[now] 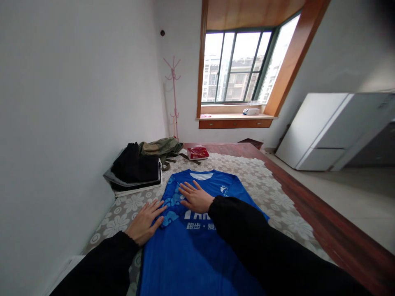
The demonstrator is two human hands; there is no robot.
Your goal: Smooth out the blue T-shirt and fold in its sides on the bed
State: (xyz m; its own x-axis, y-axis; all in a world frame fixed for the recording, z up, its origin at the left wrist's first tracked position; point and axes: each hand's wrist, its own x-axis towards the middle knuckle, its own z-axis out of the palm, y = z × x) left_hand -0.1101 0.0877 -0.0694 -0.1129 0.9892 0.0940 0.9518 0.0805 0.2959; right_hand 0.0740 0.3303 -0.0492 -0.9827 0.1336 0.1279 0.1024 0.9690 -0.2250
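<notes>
Left hand (145, 222), right hand (195, 197) flat, fingers spread, pressing blue shirt (191, 246).

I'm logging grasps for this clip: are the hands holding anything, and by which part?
Nothing is held. Both hands lie flat and open on the blue shirt: the left hand at its left sleeve edge, the right hand on the chest.

Blue shirt (197, 246) spread flat on floral cover (265, 185), right hand (196, 198) palm-down on its chest, left hand (145, 222) flat at its left sleeve edge, folded dark clothes (135, 168) near wall, red packet (198, 153) beyond collar, window (237, 65) behind
</notes>
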